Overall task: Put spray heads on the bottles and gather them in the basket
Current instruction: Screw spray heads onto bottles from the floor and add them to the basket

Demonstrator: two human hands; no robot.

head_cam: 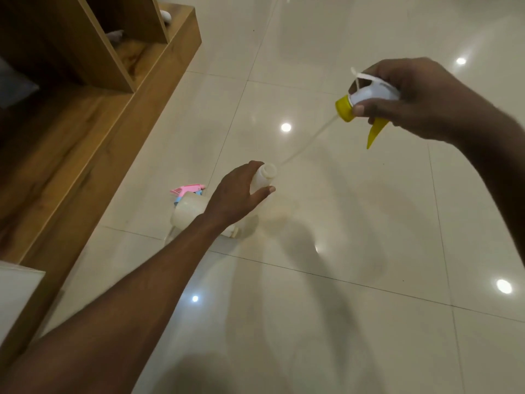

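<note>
My left hand [237, 191] grips a white plastic bottle [262, 177] near its open neck, which points up and to the right. My right hand [409, 98] holds a white spray head [369, 93] with a yellow collar and yellow trigger. Its thin clear dip tube [306, 142] slants down to the left, and its tip ends just beside the bottle's mouth. On the floor behind my left wrist lies another white bottle [189, 210], partly hidden by my arm, and a pink and blue spray head [187, 190]. No basket is in view.
A wooden shelf unit [93, 89] with open compartments runs along the left side. Glossy cream floor tiles [355, 251] stretch to the right and front, reflecting ceiling lights. A white object [17, 291] sits at the left edge.
</note>
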